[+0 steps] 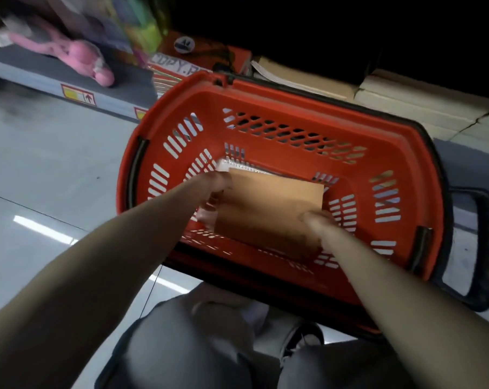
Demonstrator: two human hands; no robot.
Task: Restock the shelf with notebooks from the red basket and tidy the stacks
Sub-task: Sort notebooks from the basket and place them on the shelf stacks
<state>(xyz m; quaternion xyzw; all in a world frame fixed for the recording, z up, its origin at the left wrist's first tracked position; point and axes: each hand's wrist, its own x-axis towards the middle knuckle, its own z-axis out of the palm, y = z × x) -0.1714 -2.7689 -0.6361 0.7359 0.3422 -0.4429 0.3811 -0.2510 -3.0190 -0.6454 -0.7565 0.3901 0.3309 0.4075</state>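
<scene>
One brown card-covered notebook (268,211), low inside the red plastic basket (265,108), is clasped at opposite edges by left hand (213,189) and right hand (317,220) fingers; if snagged on the basket wall, it could be dropped.

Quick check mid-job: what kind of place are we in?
Probably a stationery or general shop: a red shopping basket, a copy-paper box stocked behind it, and a pink plush toy displayed at left.
</scene>
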